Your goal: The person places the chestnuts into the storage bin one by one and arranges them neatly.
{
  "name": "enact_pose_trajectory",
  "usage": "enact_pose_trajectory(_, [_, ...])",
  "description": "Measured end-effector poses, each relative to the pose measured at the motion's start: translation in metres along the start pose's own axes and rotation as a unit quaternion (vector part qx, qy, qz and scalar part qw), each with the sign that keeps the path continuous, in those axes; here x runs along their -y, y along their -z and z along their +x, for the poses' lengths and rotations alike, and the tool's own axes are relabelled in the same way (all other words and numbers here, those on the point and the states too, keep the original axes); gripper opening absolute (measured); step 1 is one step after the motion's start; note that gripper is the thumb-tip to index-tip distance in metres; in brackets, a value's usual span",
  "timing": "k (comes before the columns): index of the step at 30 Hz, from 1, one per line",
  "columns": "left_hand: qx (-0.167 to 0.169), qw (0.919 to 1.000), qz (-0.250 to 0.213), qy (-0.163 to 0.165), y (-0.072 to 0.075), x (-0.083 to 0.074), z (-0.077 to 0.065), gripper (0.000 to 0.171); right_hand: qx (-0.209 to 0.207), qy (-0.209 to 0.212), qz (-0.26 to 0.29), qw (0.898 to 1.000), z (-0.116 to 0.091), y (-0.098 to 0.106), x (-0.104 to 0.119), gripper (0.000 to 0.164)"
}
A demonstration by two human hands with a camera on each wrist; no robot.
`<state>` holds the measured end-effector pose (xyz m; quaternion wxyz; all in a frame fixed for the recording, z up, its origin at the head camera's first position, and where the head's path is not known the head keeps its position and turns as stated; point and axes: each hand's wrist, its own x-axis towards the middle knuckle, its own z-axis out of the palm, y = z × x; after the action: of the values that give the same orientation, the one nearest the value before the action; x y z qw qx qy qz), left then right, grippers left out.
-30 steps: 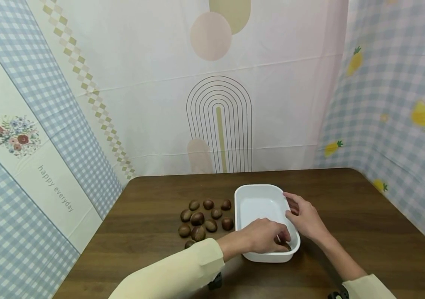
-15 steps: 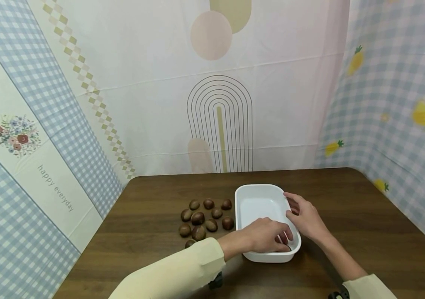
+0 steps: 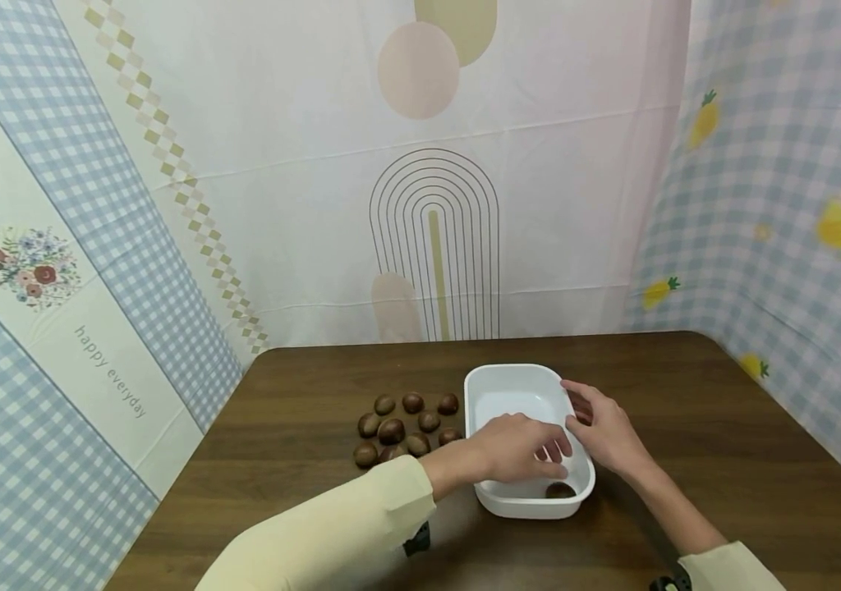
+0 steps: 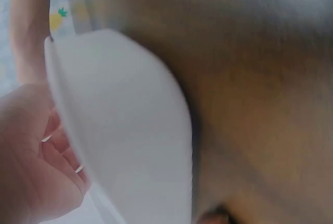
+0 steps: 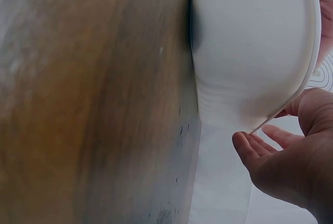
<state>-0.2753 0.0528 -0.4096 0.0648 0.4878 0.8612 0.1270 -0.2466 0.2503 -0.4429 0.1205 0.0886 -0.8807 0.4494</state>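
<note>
Brown chestnut [image 3: 559,491] near left hand [image 3: 515,448]

The brown table [image 3: 280,410] bears a white tray [image 3: 502,398] and apparent chestnuts [image 3: 391,432], some partly hidden.

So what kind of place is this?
Maybe an indoor corner set up for handwork: a brown table with patterned cloths hung behind and beside it, and nuts near a white tub.
</note>
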Motion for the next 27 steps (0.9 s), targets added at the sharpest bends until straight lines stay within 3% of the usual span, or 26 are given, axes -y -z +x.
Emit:
enact_pose_trajectory(10, [-0.04, 0.9992, -0.001, -0.008, 0.036, 0.025, -0.019, 0.026, 0.005, 0.0, -0.013, 1.0, 0.002, 0.001, 0.0, 0.054])
enact_pose_trajectory(17, [-0.085, 0.9962, -0.009, 0.014, 0.053, 0.042, -0.038, 0.028, 0.015, -0.012, -0.01, 1.0, 0.001, 0.002, 0.001, 0.055])
enact_pose_trajectory(27, [-0.137, 0.9888, -0.014, 0.057, 0.048, 0.074, -0.065, 0.033, 0.021, -0.02, -0.02, 0.999, 0.001, 0.002, 0.001, 0.057])
